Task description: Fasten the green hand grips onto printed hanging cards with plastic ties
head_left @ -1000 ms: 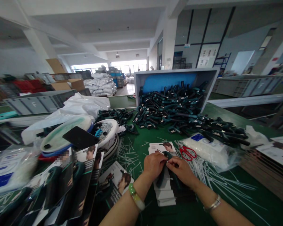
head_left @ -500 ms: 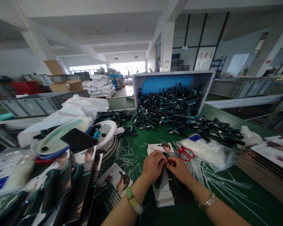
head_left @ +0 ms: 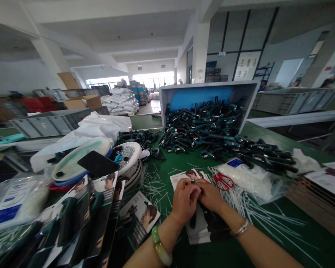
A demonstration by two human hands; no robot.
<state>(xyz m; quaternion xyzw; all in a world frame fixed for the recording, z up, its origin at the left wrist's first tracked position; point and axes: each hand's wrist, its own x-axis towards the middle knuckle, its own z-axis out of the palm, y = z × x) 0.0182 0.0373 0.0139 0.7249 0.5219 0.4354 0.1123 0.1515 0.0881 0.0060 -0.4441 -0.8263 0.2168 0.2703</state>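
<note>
This is a large factory packing floor. Concrete pillars point(head_left: 200, 48) rise through the hall, and a long green worktop point(head_left: 268, 137) carries hundreds of dark teal plastic tools point(head_left: 203, 126) spilling from a tilted bin point(head_left: 201, 93), alongside stacks of printed cards point(head_left: 326, 178) and loose white cable ties point(head_left: 270, 219). Grey crates point(head_left: 293, 102), cartons point(head_left: 74, 103) and white sacks point(head_left: 117, 97) stand around the hall.

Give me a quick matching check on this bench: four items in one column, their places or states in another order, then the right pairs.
1. jade bangle
2. silver bangle
3. red scissors
4. grey crate

A. tipped forward, spilling dark grips
B. on the right wrist
C. beside the white bag
D. on the left wrist

Pairs: 1-D, 2-B, 3-C, 4-A
</note>
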